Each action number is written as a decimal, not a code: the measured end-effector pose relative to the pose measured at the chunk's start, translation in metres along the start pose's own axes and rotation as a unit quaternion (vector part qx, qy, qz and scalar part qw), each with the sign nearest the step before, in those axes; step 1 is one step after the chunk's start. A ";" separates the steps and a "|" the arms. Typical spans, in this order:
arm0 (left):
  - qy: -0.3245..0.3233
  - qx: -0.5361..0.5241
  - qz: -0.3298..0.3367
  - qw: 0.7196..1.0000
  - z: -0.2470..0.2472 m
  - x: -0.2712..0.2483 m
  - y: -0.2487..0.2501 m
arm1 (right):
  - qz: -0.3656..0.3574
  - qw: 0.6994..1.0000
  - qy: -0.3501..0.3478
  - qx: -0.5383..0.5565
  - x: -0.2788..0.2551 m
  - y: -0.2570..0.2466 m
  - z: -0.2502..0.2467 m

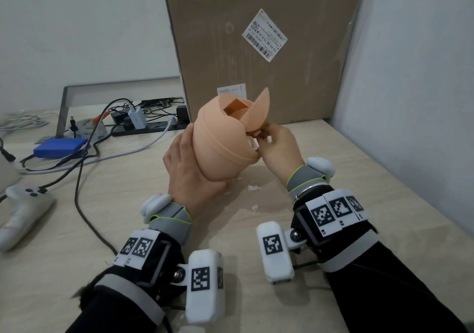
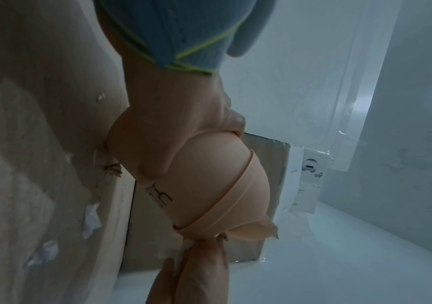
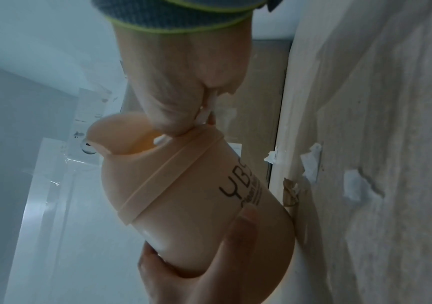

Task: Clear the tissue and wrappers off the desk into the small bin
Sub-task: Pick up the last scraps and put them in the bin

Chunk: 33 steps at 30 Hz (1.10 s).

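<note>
My left hand point(image 1: 189, 173) grips a small peach bin point(image 1: 220, 148) from below and holds it tilted above the desk, its flap lid point(image 1: 259, 112) swung up. At the bin's rim, my right hand point(image 1: 260, 135) pinches a white tissue scrap. The right wrist view shows the tissue point(image 3: 205, 115) between thumb and fingers at the opening of the bin point(image 3: 183, 195). In the left wrist view my left hand point(image 2: 162, 144) wraps the bin point(image 2: 217, 185). Several torn tissue bits point(image 1: 254, 187) lie on the desk under the bin, and the tissue bits point(image 3: 312, 162) also show there.
A tall cardboard box point(image 1: 256, 50) stands against the wall behind the bin. At the back left are a power strip with chargers and cables point(image 1: 143, 124) and a blue box point(image 1: 60, 148). A white game controller point(image 1: 23, 204) lies at the left edge.
</note>
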<state>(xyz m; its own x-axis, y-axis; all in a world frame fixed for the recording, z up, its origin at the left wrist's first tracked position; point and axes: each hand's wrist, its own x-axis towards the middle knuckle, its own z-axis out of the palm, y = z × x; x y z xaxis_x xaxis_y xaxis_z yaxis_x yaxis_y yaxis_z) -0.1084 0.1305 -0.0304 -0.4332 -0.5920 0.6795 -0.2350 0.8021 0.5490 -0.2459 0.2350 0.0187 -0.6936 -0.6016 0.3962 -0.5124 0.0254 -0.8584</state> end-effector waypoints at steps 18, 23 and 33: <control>0.001 -0.017 -0.044 0.999 -0.004 0.000 0.005 | 0.026 0.969 -0.109 0.219 -0.009 -0.014 -0.007; 0.003 -0.050 -0.113 0.992 -0.007 -0.003 0.013 | -0.010 0.988 0.029 0.152 -0.004 -0.004 -0.011; 0.000 -0.060 -0.153 0.986 -0.009 -0.001 0.011 | 0.043 0.989 -0.030 0.135 -0.007 -0.001 -0.008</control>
<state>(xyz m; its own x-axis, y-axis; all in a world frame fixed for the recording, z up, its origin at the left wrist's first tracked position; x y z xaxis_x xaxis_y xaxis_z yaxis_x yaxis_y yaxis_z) -0.1030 0.1394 -0.0209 -0.3586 -0.8053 0.4722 -0.2501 0.5702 0.7825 -0.2451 0.2457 0.0191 -0.6927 -0.6534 0.3055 -0.2935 -0.1315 -0.9469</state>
